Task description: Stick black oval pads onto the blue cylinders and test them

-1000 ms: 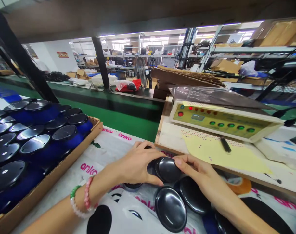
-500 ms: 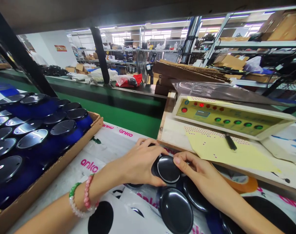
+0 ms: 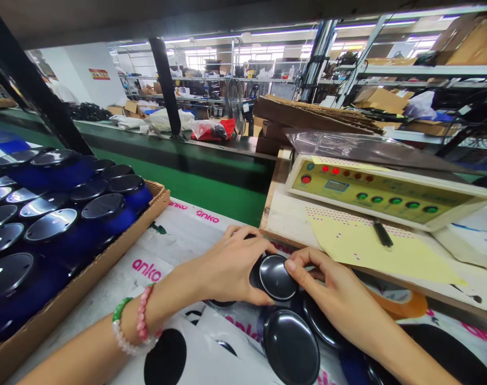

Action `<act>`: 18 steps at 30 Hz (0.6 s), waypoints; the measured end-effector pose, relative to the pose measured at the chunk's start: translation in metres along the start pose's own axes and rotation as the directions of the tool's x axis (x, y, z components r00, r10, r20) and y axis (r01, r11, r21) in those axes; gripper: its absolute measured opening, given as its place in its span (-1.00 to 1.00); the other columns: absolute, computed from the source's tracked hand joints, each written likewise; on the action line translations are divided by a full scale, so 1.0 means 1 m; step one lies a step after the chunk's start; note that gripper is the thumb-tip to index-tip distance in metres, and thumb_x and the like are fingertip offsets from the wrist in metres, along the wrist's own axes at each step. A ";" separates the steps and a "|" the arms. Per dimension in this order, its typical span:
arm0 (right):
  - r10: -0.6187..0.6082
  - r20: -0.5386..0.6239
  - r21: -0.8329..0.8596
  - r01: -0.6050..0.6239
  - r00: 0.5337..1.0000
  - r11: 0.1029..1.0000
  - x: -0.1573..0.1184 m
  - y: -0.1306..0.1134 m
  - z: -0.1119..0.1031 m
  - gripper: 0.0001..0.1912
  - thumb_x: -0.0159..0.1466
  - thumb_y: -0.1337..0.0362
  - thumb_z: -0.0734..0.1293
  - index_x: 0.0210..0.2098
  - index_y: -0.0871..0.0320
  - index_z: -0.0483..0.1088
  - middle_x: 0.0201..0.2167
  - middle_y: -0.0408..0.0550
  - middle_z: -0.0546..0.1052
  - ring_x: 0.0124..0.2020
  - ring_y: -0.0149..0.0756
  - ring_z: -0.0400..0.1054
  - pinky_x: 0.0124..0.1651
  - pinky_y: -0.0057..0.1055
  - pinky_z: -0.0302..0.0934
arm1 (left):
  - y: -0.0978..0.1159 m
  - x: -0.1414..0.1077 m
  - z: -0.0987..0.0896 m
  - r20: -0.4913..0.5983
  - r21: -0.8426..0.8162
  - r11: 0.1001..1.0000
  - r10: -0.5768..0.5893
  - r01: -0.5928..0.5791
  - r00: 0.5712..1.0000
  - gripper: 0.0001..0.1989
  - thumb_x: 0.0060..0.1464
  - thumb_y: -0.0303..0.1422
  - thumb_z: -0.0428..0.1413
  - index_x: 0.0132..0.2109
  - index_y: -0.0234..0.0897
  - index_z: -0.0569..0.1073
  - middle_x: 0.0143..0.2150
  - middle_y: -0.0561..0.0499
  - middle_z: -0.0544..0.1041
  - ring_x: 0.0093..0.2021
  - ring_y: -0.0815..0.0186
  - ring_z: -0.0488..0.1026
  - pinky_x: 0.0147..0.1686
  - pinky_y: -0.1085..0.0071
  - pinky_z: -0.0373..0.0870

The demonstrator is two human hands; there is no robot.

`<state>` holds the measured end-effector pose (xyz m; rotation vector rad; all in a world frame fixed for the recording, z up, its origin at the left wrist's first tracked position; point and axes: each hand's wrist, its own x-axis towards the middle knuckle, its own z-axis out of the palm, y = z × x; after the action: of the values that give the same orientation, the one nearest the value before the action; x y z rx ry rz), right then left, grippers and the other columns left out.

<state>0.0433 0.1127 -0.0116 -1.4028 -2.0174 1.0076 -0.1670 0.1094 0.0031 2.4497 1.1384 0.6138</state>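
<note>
one glossy black disc-topped housing [image 3: 278, 277]: left hand [image 3: 234, 270] closed round it, right hand [image 3: 329, 280] touched its rim, pinch unclear; looked stiff, slick, best taken by sides.

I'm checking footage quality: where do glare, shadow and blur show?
Head view: glare on black discs in cardboard tray; sheen on the round black top between left hand and right hand; overhead board in shadow, far windows washed out; control box lettering too blurred to read.

On the table [image 3: 183, 232], a carton [image 3: 118, 245] stands left of the discs [image 3: 277, 278], with a machine [image 3: 387, 187] behind them, to the right.
</note>
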 end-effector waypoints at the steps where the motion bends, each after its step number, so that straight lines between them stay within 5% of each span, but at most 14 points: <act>1: -0.003 -0.003 -0.007 0.003 1.000 1.000 -0.001 0.000 0.000 -0.65 0.27 -0.07 0.15 -0.40 0.07 0.27 -0.41 -0.13 0.42 -0.32 -0.21 0.28 -0.23 -0.31 0.15 | 0.000 0.000 0.000 -0.002 -0.001 1.000 0.000 0.000 1.000 -0.39 -0.23 -0.24 0.37 -0.01 -0.22 0.35 -0.05 -0.05 0.44 0.09 0.08 0.24 0.08 0.16 0.18; 18: -0.049 -0.075 -0.157 0.037 0.996 0.987 -0.001 -0.006 -0.002 -0.68 0.24 -0.02 0.19 -0.49 0.06 0.22 -0.55 -0.17 0.38 -0.54 -0.32 0.20 -0.48 -0.40 0.07 | -0.001 0.001 -0.002 0.040 0.018 0.999 0.029 -0.029 0.999 -0.40 -0.17 -0.19 0.35 0.01 -0.23 0.35 -0.03 -0.04 0.46 0.10 0.09 0.23 0.07 0.16 0.17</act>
<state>0.0415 0.1115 -0.0058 -1.4473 -2.0973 0.7782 -0.1687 0.1113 0.0046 2.4871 1.0998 0.5627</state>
